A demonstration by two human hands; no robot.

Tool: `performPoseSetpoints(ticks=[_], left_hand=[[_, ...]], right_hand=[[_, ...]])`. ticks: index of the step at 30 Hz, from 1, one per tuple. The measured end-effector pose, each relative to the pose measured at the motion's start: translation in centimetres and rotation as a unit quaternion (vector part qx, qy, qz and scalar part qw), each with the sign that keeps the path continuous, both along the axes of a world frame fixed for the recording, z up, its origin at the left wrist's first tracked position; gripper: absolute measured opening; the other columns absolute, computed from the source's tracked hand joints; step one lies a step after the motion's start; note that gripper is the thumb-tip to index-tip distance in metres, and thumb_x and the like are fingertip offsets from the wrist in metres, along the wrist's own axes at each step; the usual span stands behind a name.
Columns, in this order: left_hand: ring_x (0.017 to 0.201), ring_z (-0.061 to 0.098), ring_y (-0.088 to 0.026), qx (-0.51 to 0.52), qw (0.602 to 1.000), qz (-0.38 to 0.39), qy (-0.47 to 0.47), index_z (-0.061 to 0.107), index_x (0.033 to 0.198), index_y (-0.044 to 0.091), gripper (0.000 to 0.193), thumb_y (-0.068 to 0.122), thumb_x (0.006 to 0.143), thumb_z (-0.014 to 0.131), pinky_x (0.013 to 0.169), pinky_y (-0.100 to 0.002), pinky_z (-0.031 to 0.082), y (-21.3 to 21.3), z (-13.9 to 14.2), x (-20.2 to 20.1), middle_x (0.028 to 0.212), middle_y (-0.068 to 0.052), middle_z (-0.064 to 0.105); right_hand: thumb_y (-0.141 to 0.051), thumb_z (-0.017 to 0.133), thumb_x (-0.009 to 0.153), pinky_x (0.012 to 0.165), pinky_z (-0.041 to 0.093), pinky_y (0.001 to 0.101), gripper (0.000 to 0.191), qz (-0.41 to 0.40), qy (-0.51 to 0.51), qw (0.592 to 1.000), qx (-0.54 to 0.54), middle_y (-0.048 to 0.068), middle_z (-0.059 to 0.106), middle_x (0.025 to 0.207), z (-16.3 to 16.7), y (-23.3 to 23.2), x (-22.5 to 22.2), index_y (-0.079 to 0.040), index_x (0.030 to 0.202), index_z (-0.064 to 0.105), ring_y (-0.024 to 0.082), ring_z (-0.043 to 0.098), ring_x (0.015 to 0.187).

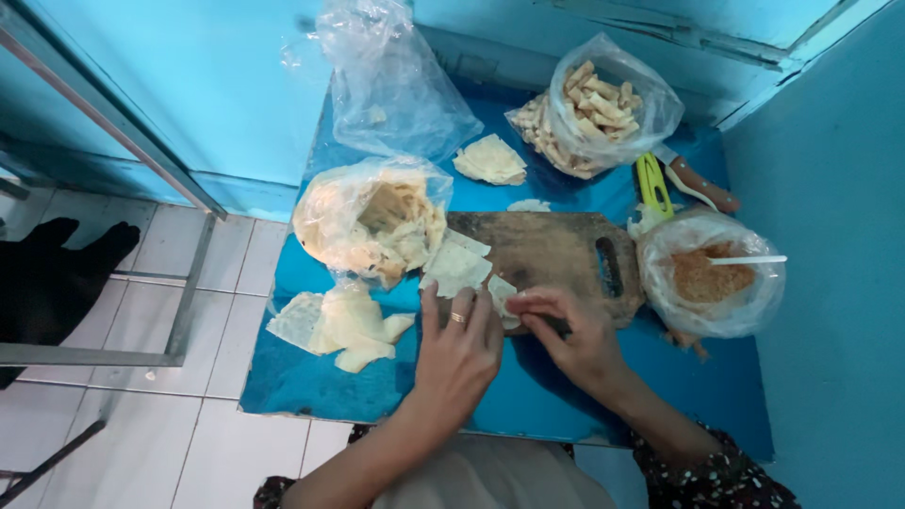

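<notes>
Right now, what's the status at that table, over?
Both hands on a thin wrapper sheet at the cutting board: left hand, right hand. Bag of wrappers close by.
</notes>
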State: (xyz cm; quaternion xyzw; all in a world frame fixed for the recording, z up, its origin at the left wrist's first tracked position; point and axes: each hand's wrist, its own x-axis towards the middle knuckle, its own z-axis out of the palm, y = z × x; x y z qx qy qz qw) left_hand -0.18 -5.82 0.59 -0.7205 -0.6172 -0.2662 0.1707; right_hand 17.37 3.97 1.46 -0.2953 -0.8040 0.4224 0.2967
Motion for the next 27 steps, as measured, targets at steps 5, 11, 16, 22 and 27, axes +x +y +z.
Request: performPoseSetpoints(ticks=[5, 11, 16, 22, 27], left_hand=[[0.121, 0.055, -0.034, 0.001, 0.999, -0.023, -0.046, 0.069, 0.098, -0.002, 0.022, 0.012, 0.083, 0.063, 0.112, -0.07, 0.032, 0.4, -0.2, -0.5, 0.122, -0.019, 0.061], [0.122, 0.052, -0.035, -0.043, 0.982, -0.027, -0.183, 0.068, 0.101, 0.003, 0.02, 0.008, 0.083, 0.062, 0.112, -0.062, 0.033, 1.4, 0.4, -1.1, 0.122, -0.013, 0.059], [0.119, 0.049, -0.037, -0.005, 0.986, -0.014, -0.164, 0.067, 0.097, 0.002, 0.019, 0.012, 0.081, 0.067, 0.104, -0.061, 0.031, 1.6, 1.5, -1.0, 0.126, -0.018, 0.058], [0.119, 0.048, -0.04, -0.021, 0.978, 0.015, -0.205, 0.069, 0.095, -0.001, 0.02, 0.011, 0.08, 0.07, 0.102, -0.055, 0.035, 2.8, 1.9, -1.0, 0.128, -0.02, 0.055], [0.123, 0.046, -0.041, 0.009, 0.98, -0.003, -0.2, 0.07, 0.095, -0.001, 0.015, 0.005, 0.081, 0.067, 0.106, -0.053, 0.037, 2.6, 1.6, -1.1, 0.141, -0.022, 0.052]], right_hand=[[0.0, 0.075, 0.089, 0.086, 0.063, 0.0312, 0.028, -0.001, -0.014, 0.995, 0.094, 0.011, 0.078, 0.108, 0.5, -0.1, -0.1, -0.002, 0.114, 0.063, 0.021, 0.079, 0.102], [-0.007, 0.082, 0.083, 0.079, 0.06, 0.0337, 0.033, 0.036, -0.032, 0.97, 0.24, 0.013, 0.073, 0.105, 1.3, 0.3, -0.5, -0.004, 0.11, 0.063, 0.026, 0.075, 0.096], [-0.005, 0.077, 0.088, 0.076, 0.06, 0.0319, 0.024, 0.055, -0.078, 0.994, 0.052, 0.008, 0.074, 0.097, 2.2, 3.0, -2.0, -0.005, 0.109, 0.063, 0.02, 0.077, 0.09], [-0.014, 0.082, 0.078, 0.074, 0.052, 0.0354, 0.021, 0.037, -0.19, 0.976, 0.1, 0.001, 0.073, 0.082, 3.4, 4.2, -3.2, -0.013, 0.094, 0.07, 0.02, 0.071, 0.081], [-0.019, 0.079, 0.085, 0.085, 0.044, 0.0408, 0.009, 0.072, -0.112, 0.945, 0.298, -0.004, 0.07, 0.098, 3.2, 3.7, -2.1, -0.019, 0.092, 0.073, 0.024, 0.059, 0.094]])
